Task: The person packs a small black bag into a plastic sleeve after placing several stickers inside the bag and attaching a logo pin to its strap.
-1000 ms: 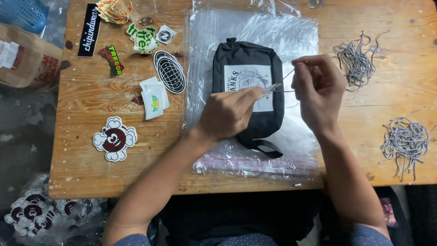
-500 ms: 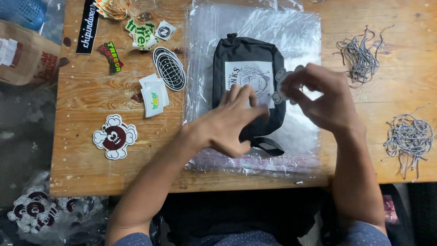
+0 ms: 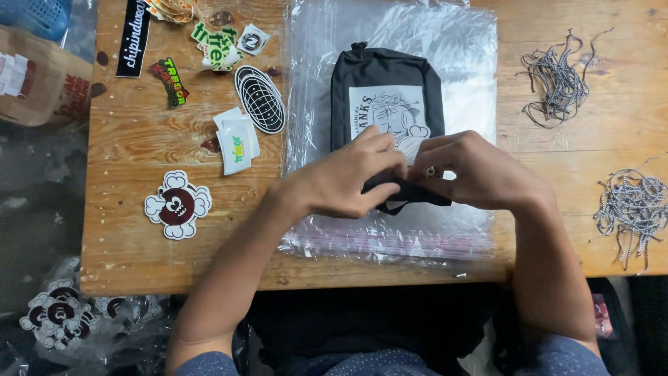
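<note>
- Black fabric is what both hands close on in the head view: a dark pouch with a pale printed panel lies on a stack of clear plastic bags on the wooden counter.
- The left hand has its fingers curled narrow, pinching the pouch's near end; the right hand meets it from the other side, fingers bent and gripping the same near edge, where a dark strap loop shows below the knuckles.
- The pouch stretches straight away from both hands, its long axis running from the person outward, with the zip-end tab at the far end. Only the near end is covered; the printed panel is mostly clear beyond the fingertips.
- Both hands are about equally close to it, fingertips nearly touching each other over the near edge.
- A small pale cloud-shaped piece sits on the panel just beyond the right hand's fingers; whether it is loose or attached I cannot tell.
- Out past the left hand lie stickers: a dark-red cartoon sticker, an oval globe sticker, and small white sachets.
- Out past the right hand, well apart, lie two heaps of speckled cord, one far, one nearer the counter's edge.
</note>
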